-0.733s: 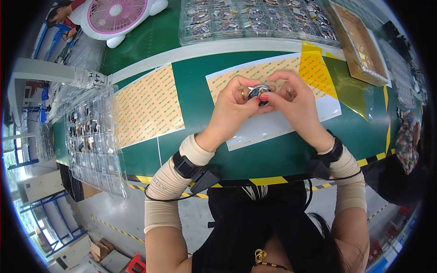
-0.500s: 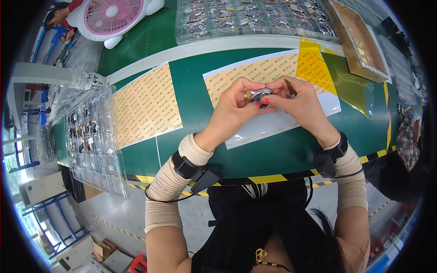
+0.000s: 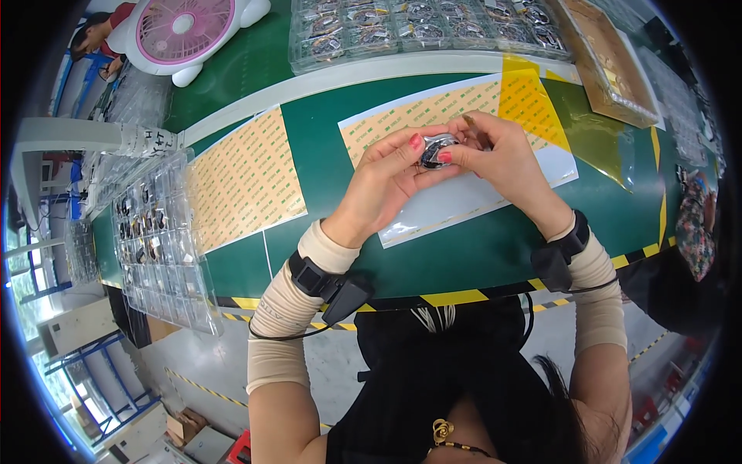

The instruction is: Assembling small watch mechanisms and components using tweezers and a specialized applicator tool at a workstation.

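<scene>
My left hand (image 3: pixel 379 178) is closed around the edge of a small round electronic module (image 3: pixel 435 152), dark with a silvery rim, its thumb lying along the near left side. My right hand (image 3: pixel 506 164) presses its thumb on the module's right side. A thin brown strip-like piece (image 3: pixel 477 133) sticks up between the right hand's fingers; its kind is unclear. Both hands are above a sheet of tan adhesive pieces with green marks (image 3: pixel 421 112). The sheet's near part is bare white backing (image 3: pixel 440 213). The fingers hide part of the module.
Yellow transparent film (image 3: pixel 583 127) covers the sheet's right end. Another adhesive sheet (image 3: pixel 251 182) lies left, beside a clear tray of parts (image 3: pixel 158 240). At the back are more filled trays (image 3: pixel 417 48), a cardboard box (image 3: pixel 607 73) and a pink-white fan (image 3: pixel 185 68). A person (image 3: pixel 97 35) sits far left.
The left thumb has shifted up along the module, and the module has turned and moved slightly left between my hands. The right thumb stays against it.
</scene>
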Tool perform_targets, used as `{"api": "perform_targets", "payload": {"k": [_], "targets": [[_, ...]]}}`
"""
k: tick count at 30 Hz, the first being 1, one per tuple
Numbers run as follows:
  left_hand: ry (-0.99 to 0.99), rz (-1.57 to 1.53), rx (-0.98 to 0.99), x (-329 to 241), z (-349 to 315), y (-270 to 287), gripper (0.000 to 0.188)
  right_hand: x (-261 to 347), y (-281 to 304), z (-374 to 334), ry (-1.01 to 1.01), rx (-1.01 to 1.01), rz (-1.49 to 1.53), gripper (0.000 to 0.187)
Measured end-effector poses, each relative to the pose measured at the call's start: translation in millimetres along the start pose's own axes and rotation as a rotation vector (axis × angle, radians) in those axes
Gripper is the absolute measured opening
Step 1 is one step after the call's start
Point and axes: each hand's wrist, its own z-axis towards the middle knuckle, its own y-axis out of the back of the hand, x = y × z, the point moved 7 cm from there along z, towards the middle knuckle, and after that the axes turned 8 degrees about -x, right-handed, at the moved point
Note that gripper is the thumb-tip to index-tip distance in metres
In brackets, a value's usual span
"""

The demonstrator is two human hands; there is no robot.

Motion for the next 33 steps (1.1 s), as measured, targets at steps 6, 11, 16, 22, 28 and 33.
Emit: {"api": "perform_targets", "payload": {"k": [6, 11, 16, 22, 28, 33], "targets": [[0.011, 0.043, -0.003, 6, -3, 3, 0.032, 7, 0, -8, 0.098, 0.025, -0.163, 0.016], [-0.052, 0.129, 0.010, 10, -6, 9, 0.031, 2, -1, -14, 0.151, 0.000, -0.181, 0.015], [0.024, 0.179, 0.018, 17, 7, 6, 0.034, -4, 11, -11, 0.239, -0.059, -0.257, 0.011], [0.056, 0.019, -0.132, 12, 1, 13, 0.041, 10, 162, -24, 0.222, -0.669, -0.396, 0.024], [0.063, 0.088, -0.098, 13, 6, 8, 0.042, -62, 319, -72, -0.142, -0.780, -0.884, 0.025], [0.065, 0.099, -0.114, 12, 7, 12, 0.042, -18, 279, -69, 0.283, -0.939, -1.487, 0.025]]}}
